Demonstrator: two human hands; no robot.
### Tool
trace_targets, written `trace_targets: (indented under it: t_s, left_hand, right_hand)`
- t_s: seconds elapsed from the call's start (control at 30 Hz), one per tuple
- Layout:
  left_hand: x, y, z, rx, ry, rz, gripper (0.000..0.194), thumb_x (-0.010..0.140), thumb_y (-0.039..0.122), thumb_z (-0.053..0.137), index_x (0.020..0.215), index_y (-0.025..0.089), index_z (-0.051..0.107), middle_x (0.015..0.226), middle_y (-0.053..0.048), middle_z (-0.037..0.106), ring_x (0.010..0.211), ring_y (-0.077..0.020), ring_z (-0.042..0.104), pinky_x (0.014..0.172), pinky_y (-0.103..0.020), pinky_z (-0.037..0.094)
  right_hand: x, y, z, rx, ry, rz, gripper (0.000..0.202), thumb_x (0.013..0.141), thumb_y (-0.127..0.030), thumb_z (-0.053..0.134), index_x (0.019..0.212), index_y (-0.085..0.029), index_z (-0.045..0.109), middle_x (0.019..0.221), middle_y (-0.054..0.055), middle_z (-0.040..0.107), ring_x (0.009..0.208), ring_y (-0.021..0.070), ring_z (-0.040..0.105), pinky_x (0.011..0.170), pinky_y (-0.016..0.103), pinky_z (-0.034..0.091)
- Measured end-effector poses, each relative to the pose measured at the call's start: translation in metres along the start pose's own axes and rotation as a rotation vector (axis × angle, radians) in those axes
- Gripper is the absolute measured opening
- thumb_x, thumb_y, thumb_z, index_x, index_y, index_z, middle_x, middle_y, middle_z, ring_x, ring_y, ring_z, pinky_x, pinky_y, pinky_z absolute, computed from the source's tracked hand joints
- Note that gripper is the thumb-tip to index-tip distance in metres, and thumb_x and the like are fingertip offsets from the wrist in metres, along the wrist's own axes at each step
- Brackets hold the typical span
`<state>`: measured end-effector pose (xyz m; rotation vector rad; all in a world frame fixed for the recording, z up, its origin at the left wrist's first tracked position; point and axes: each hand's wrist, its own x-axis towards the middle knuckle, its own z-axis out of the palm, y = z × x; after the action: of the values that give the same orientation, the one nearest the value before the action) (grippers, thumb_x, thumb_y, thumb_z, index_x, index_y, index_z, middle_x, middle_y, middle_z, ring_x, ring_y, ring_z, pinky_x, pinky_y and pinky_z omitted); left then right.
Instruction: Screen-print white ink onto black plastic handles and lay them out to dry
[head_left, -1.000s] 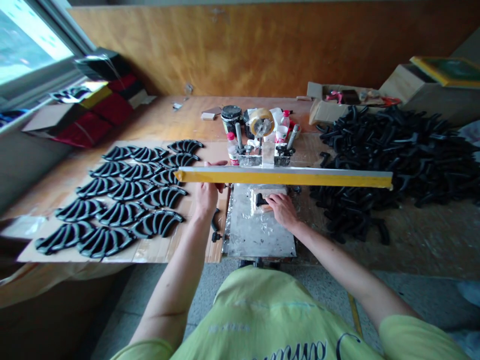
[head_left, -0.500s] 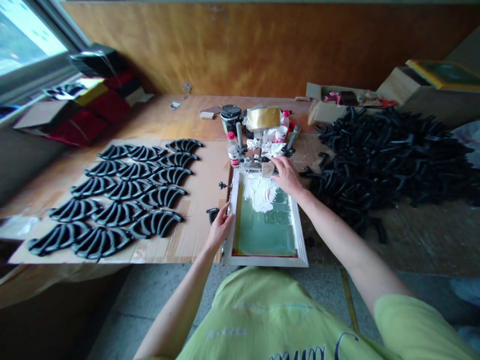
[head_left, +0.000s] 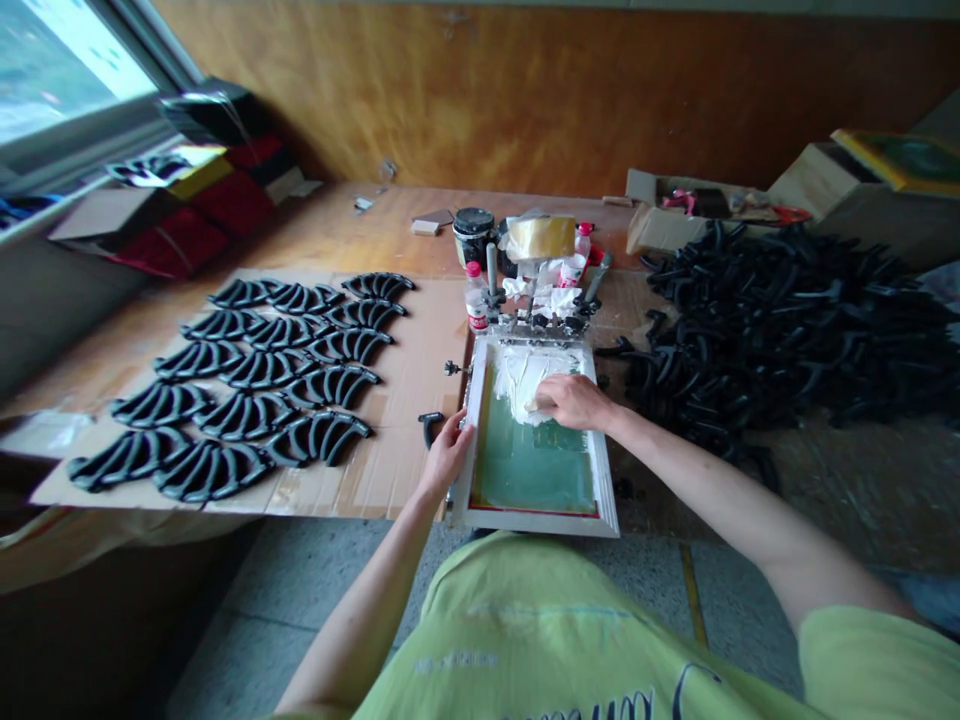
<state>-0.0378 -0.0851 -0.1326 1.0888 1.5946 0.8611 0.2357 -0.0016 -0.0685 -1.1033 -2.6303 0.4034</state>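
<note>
A screen-printing frame (head_left: 611, 500) with green mesh (head_left: 532, 470) lies flat in front of me, clamped at its far end. White ink (head_left: 517, 378) is spread over the far part of the mesh. My right hand (head_left: 576, 402) is closed over the ink, pinching a small pale scraper (head_left: 533, 404) that its fingers mostly hide. At the frame's left edge, my left hand (head_left: 448, 450) grips the rim with thumb and fingers. Just left of those fingers, a single black curved handle (head_left: 430, 424) rests on the cardboard (head_left: 397, 400).
Rows of black curved handles (head_left: 247, 365) cover the cardboard at left. A large heap of similar black pieces (head_left: 787, 330) lies at right. Behind the frame stand metal clamp posts (head_left: 492, 270), a red-capped bottle (head_left: 475, 298) and a dark tub (head_left: 473, 235). Boxes sit at both far corners.
My right hand has come from the far end of the frame toward me, down onto the inked mesh with the scraper. My left hand stays at the left rim. The view has shifted slightly.
</note>
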Motion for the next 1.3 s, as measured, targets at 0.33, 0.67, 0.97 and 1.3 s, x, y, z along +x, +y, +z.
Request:
trace_targets:
  t_s: [0.33,0.67,0.97,1.3]
  left_hand:
    - [-0.007,0.025,-0.003,-0.091,-0.042,-0.066,0.074,0.075,0.056,0.065,0.139,0.020,0.051,0.076,-0.001,0.066,0.061,-0.0147,0.059,0.053,-0.023,0.044]
    - [-0.009,0.138,-0.021,-0.287,-0.029,0.185,0.057,0.084,0.066,0.051,0.105,0.016,0.069,0.085,-0.004,0.066,0.070,-0.0147,0.060,0.060,-0.024,0.047]
    - [0.015,0.147,0.017,-0.497,0.135,0.159,0.053,0.085,0.063,0.050,0.117,0.020,0.057,0.093,-0.006,0.070,0.075,-0.0133,0.065,0.060,-0.021,0.050]
    - [-0.022,0.036,0.038,-0.319,-0.156,-0.318,0.054,0.076,0.068,0.057,0.093,0.016,0.057,0.074,-0.006,0.070,0.057,-0.0150,0.063,0.051,-0.025,0.049]
  right_hand:
    - [0.017,0.000,-0.003,0.037,0.100,0.190,0.021,0.084,-0.026,0.067,0.105,-0.021,0.066,0.096,0.005,0.068,0.090,0.0215,0.061,0.078,0.030,0.044]
    - [0.015,0.110,-0.051,0.045,0.482,0.738,0.036,0.092,-0.034,0.049,0.124,-0.019,0.060,0.092,0.007,0.070,0.085,0.0235,0.063,0.083,0.036,0.047]
    - [-0.027,0.048,0.039,0.164,0.117,0.423,0.029,0.082,-0.023,0.067,0.111,-0.019,0.065,0.105,0.008,0.067,0.098,0.0225,0.060,0.089,0.036,0.046]
    - [-0.042,-0.027,0.058,0.082,0.145,-0.006,0.022,0.094,-0.016,0.050,0.105,-0.021,0.069,0.097,0.005,0.067,0.095,0.0185,0.057,0.088,0.031,0.046]
